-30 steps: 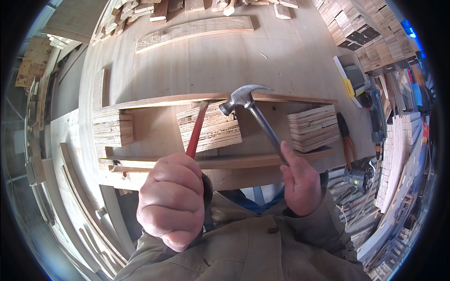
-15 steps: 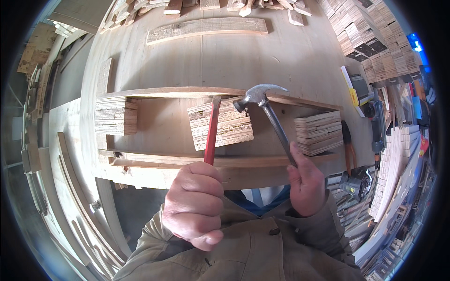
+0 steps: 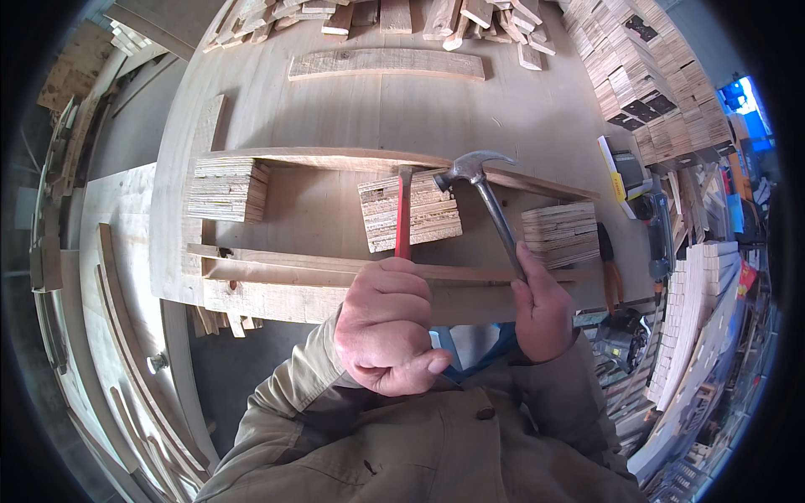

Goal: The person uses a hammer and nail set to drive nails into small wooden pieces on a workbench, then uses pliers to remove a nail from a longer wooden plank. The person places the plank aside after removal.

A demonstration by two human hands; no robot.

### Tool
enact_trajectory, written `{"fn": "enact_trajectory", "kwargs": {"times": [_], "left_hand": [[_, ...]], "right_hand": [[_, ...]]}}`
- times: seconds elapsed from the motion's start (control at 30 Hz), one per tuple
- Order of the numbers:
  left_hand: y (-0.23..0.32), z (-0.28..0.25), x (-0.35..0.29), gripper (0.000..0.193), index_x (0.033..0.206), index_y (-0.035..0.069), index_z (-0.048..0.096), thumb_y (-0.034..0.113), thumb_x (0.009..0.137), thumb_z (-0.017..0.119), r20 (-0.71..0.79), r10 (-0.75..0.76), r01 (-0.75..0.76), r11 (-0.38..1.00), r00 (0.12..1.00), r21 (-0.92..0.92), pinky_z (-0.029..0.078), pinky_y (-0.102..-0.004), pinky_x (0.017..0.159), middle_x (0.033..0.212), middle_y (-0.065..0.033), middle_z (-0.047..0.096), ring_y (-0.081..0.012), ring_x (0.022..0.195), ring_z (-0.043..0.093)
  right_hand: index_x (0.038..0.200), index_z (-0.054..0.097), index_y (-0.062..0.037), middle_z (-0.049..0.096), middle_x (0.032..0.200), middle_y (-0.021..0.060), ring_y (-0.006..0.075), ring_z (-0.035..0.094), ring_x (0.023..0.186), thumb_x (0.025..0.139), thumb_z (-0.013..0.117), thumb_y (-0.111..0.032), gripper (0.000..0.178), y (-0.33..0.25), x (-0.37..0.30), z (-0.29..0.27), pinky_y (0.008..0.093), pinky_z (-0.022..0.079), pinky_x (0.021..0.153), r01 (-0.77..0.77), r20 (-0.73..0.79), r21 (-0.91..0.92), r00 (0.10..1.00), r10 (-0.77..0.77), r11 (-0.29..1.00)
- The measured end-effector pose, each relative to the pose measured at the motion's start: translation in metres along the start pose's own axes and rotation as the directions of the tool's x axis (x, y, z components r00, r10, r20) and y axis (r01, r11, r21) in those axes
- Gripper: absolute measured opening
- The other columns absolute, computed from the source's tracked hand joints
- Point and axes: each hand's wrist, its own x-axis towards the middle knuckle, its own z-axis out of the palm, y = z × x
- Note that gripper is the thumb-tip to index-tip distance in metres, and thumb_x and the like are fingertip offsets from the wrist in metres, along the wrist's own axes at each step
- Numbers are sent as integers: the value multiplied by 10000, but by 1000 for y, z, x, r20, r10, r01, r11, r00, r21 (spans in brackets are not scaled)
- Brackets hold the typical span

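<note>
My left hand (image 3: 386,327) is closed in a fist round a red bar (image 3: 403,218) with a flat bare-metal tip. The bar stands in front of a layered plywood block (image 3: 432,222), and its tip appears at the edge of a long thin wooden strip (image 3: 335,158). Whether the tip touches the strip, I cannot tell. A claw hammer (image 3: 496,216) with a metal handle is gripped in my right hand (image 3: 543,306), thumb along the handle. Its head is up beside the bar's tip, striking face toward it, with a small gap between them.
Plywood blocks stand at the left (image 3: 222,191) and right (image 3: 558,235). A second wooden strip (image 3: 310,264) runs along the near edge. Orange-handled pliers (image 3: 610,272) lie at the right. Scrap wood (image 3: 394,15) and a loose board (image 3: 386,64) lie at the back; stacked blocks (image 3: 650,75) fill the far right.
The whole view has shifted slightly. My left fist has moved a little forward and to the right with the red bar. The hammer stays near the bar's tip in my right hand.
</note>
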Motion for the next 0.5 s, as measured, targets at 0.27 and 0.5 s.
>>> {"fn": "enact_trajectory", "kwargs": {"times": [0.27,0.5], "left_hand": [[17,-23,35,436,677,134,417,270,1053,589,-380,-130,34,968,916,-249,275,-335,493,539,15,372,-131,475,304],[-3,-11,67,426,672,59,467,178,1030,666,-387,-299,155,920,873,-360,312,-312,536,575,-20,432,-122,526,356]], "right_hand": [[1525,542,-87,713,1179,239,424,711,1035,956,667,12,591,6,-5,5,465,582,868,22,-42,9,999,-21,1000],[1535,532,-109,712,1120,231,427,707,958,957,678,-7,605,11,-6,6,478,579,807,17,-42,16,999,-17,1000]]}}
